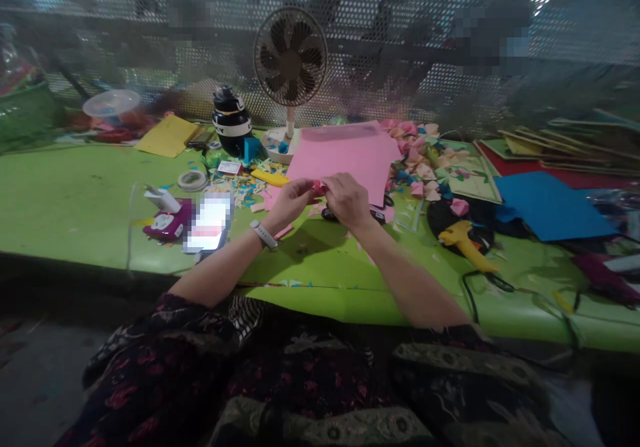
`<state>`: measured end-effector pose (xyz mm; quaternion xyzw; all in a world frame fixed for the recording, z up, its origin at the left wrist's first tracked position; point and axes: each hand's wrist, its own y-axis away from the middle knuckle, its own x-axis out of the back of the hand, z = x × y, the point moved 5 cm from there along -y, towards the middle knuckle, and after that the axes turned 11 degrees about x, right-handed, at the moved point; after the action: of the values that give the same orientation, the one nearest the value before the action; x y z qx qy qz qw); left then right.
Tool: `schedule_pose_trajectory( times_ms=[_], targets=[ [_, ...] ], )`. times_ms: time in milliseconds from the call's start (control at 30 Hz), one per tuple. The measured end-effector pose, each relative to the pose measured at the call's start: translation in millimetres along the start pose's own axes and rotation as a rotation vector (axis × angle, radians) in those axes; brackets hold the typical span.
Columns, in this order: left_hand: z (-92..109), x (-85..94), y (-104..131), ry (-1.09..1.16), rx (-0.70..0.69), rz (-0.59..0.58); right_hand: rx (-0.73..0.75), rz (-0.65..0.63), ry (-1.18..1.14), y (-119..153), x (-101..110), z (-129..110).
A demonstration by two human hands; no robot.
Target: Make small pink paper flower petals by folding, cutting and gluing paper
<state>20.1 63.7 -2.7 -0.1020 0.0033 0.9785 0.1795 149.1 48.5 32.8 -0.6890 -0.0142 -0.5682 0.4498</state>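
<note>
1. Green covering is lying over the table (75,200), which is running from the left edge to the right edge of the view, and a perforated metal screen (400,40) is standing behind the far edge.
2. One fan (291,57) is standing at the middle of the far edge, with one black helmet-shaped object (231,122) just left of it.
3. One large pink sheet (345,154) is lying in front of the fan, and one blue sheet (550,207) is lying toward the right edge.
4. One yellow glue gun (466,240) is lying right of the hands, and one roll of tape (192,180) is sitting left of them.
5. Folded pink paper pieces (417,160), too many to count, are piling up beside the pink sheet.
6. The left hand (293,200) and right hand (347,200) are meeting above the middle of the table, fingers pinched together on one small pink paper piece (318,187) between them.
7. One watch (263,234) is sitting on the left wrist.
</note>
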Motion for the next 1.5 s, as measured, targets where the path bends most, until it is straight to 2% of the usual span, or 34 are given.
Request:
schedule_pose_trajectory(
  times_ms=[133,333,733,1133,1333,1433,1500],
  targets=[
    [-1,-2.7,1,0.031,-0.002,-0.006,-0.013,0.006,-0.027,1,-1,0],
    [-3,-7.2,5,0.077,0.020,-0.002,0.026,0.091,-0.020,2,-1,-2],
    [-6,-5.2,1,0.097,0.003,0.013,0.040,0.034,-0.075,2,-7,-6],
    [-2,-4.4,2,0.218,0.003,0.032,0.063,0.103,-0.091,3,-12,-4],
    [-1,0.3,-2,0.146,-0.003,0.067,-0.022,0.252,-0.197,2,1,7],
    [0,4.7,-4,0.026,-0.040,0.104,-0.040,0.217,-0.266,1,1,12],
    [5,7.7,-2,-0.139,-0.125,0.151,-0.020,0.169,-0.260,0,0,12]
  ],
)
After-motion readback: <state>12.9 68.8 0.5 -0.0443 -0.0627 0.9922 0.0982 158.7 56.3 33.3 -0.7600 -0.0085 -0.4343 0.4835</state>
